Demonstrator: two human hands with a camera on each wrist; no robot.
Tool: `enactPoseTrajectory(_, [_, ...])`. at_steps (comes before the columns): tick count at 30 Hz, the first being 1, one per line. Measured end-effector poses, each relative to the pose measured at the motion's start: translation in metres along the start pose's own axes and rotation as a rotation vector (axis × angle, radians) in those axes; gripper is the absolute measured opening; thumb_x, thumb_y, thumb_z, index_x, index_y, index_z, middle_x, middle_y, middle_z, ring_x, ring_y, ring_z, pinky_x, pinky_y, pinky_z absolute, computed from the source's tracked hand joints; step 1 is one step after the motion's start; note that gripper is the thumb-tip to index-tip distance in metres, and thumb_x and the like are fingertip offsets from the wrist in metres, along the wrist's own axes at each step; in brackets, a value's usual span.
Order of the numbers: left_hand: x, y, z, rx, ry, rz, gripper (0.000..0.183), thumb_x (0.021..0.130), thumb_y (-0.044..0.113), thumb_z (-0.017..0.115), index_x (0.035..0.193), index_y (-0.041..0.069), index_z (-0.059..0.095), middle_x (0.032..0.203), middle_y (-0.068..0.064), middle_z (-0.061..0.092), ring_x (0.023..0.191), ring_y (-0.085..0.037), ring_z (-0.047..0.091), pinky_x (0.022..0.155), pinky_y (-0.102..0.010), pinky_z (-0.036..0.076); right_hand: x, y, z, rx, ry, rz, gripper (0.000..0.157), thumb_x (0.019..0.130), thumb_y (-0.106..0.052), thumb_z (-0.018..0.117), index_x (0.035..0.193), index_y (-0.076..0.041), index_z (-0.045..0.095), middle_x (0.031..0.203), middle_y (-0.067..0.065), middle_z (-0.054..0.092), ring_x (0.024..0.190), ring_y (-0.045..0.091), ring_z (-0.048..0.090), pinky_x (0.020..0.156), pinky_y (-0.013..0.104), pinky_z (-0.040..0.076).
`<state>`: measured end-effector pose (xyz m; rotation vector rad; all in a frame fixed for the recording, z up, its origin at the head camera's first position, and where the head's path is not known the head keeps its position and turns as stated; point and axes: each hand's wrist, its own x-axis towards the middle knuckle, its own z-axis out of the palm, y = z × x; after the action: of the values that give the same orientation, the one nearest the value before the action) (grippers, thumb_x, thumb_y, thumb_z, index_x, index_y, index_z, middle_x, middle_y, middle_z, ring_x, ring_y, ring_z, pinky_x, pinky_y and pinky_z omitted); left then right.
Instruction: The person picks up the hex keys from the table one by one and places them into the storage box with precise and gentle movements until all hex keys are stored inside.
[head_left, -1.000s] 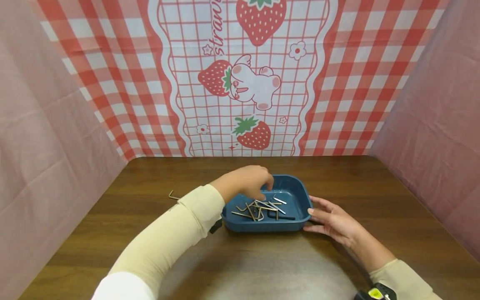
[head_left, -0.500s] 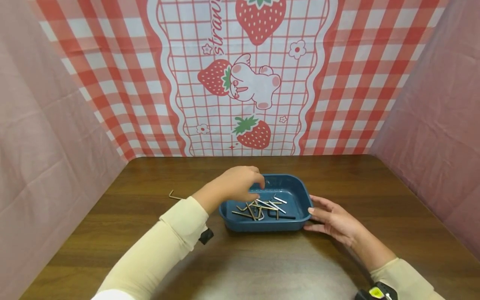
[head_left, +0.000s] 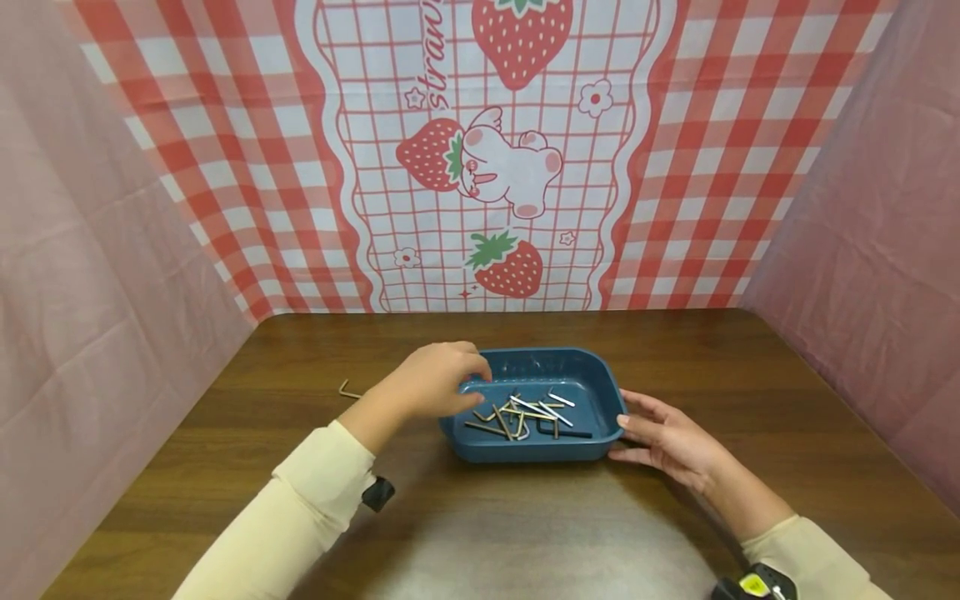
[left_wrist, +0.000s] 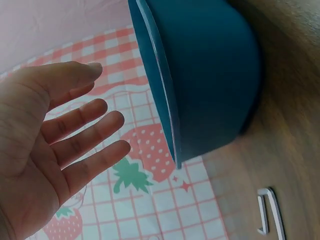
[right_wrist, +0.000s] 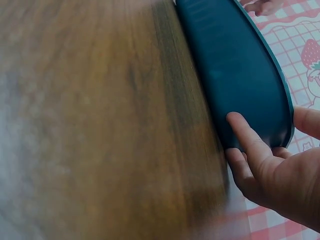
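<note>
A deep blue rectangular tray [head_left: 528, 452] stands on the wooden table with several L-shaped hex keys [head_left: 486, 429] loose inside, mostly brass-coloured or silver, plus a black hex key [head_left: 570, 433]. Over the tray's left rim hovers my left hand [head_left: 435, 379], fingers loosely bent. The left wrist view shows that hand [left_wrist: 70, 130] holding nothing, its fingers apart from the tray wall [left_wrist: 215, 75]. My right hand [head_left: 671, 446] grips the tray's right end, thumb at the rim. In the right wrist view, fingers [right_wrist: 250, 137] lie against its outer wall.
Left of the tray, a brass-coloured hex key [head_left: 347, 391] lies on the table [head_left: 480, 533], partly hidden by my left forearm. Bent metal [left_wrist: 274, 212] also shows there in the left wrist view. Behind hangs a red checked cloth [head_left: 675, 208]; pink cloths [head_left: 870, 208] flank both sides.
My left hand has drawn back leftward from above the middle of the tray to its left rim, uncovering more of the inside. The right hand and the tray stay in place.
</note>
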<state>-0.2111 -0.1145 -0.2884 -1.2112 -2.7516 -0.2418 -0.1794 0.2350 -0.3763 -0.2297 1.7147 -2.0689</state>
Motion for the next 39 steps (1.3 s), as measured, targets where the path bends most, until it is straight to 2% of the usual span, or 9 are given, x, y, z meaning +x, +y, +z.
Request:
enactPoseTrajectory(7, [-0.019, -0.008, -0.002, -0.024, 0.063, -0.021, 0.023, 0.082, 0.023, 0.077, 0.103, 0.013, 0.072, 0.1, 0.0, 0.064, 0.084, -0.012, 0.062, 0.072, -0.031, 0.054, 0.0, 0.001, 0.0, 0.0, 0.001, -0.003, 0.074, 0.1, -0.01, 0.052, 0.152, 0.006, 0.003, 0.131, 0.016, 0.05, 0.111, 0.029, 0.061, 0.092, 0.052, 0.049])
enactPoseTrajectory(12, [-0.03, -0.017, -0.002, -0.031, 0.087, -0.044, 0.023, 0.081, 0.022, 0.079, 0.101, 0.013, 0.072, 0.099, -0.002, 0.065, 0.078, -0.011, 0.059, 0.069, -0.03, 0.052, 0.0, 0.0, 0.0, -0.006, 0.01, 0.001, 0.073, 0.1, -0.01, 0.052, 0.152, 0.006, 0.003, 0.134, 0.018, 0.048, 0.112, 0.03, 0.061, 0.092, 0.053, 0.049])
enactPoseTrajectory(19, [-0.044, -0.029, -0.001, -0.024, 0.136, -0.037, 0.024, 0.077, 0.017, 0.08, 0.098, 0.01, 0.073, 0.097, 0.0, 0.066, 0.084, -0.014, 0.063, 0.073, -0.032, 0.054, -0.001, -0.001, 0.001, -0.005, 0.013, 0.004, 0.074, 0.1, -0.01, 0.052, 0.152, 0.006, 0.003, 0.133, 0.018, 0.049, 0.111, 0.029, 0.061, 0.092, 0.052, 0.05])
enactPoseTrajectory(30, [-0.064, -0.054, 0.005, -0.058, 0.122, -0.114, 0.022, 0.073, 0.014, 0.081, 0.094, 0.01, 0.073, 0.09, -0.002, 0.067, 0.078, -0.016, 0.061, 0.068, -0.032, 0.053, 0.0, 0.0, 0.001, 0.005, 0.008, -0.009, 0.074, 0.1, -0.01, 0.053, 0.152, 0.007, 0.002, 0.13, 0.018, 0.05, 0.111, 0.028, 0.06, 0.092, 0.052, 0.05])
enactPoseTrajectory(39, [-0.076, -0.076, 0.008, -0.067, 0.13, -0.161, 0.02, 0.072, 0.008, 0.082, 0.09, 0.008, 0.073, 0.086, -0.004, 0.066, 0.078, -0.019, 0.063, 0.069, -0.035, 0.054, -0.001, -0.001, 0.002, 0.002, 0.005, -0.008, 0.074, 0.1, -0.01, 0.052, 0.152, 0.007, 0.002, 0.131, 0.019, 0.049, 0.111, 0.029, 0.06, 0.092, 0.052, 0.05])
